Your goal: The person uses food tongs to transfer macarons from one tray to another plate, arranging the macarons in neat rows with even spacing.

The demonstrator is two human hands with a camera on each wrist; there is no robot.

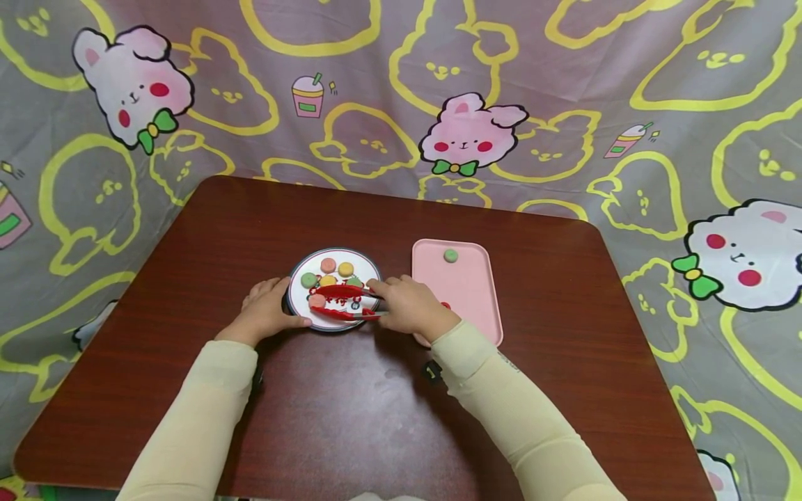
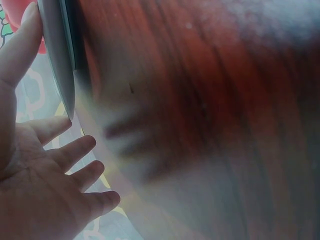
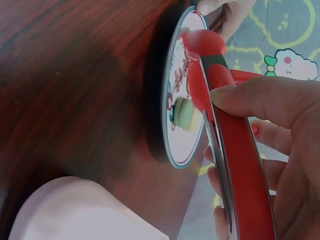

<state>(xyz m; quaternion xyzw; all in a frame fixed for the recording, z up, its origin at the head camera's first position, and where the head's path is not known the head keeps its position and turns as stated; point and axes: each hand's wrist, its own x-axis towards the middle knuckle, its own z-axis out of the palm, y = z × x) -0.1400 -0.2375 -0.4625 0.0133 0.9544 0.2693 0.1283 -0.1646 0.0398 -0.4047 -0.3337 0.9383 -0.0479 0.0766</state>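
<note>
A white plate [image 1: 315, 260] with a dark rim and red print bears several macarons. My left hand [image 1: 266, 312] holds the plate's left edge, thumb at the near rim, the other fingers spread. In the left wrist view the plate [image 2: 56, 55] appears edge-on between thumb and index finger. My right hand [image 1: 410, 306] grips red tongs [image 3: 242, 170] with metal edges. Over the plate, the red tong heads spread apart around a pink macaron [image 1: 317, 301] at the front left. A green macaron [image 3: 183, 113] lies near the tongs in the right wrist view.
Right of the plate lies a pink tray [image 1: 466, 289], partly behind my right hand, with a green macaron [image 1: 450, 255] near its far edge. Both stand on a brown wooden table [image 1: 351, 417]. A patterned curtain [image 1: 376, 83] hangs behind the table.
</note>
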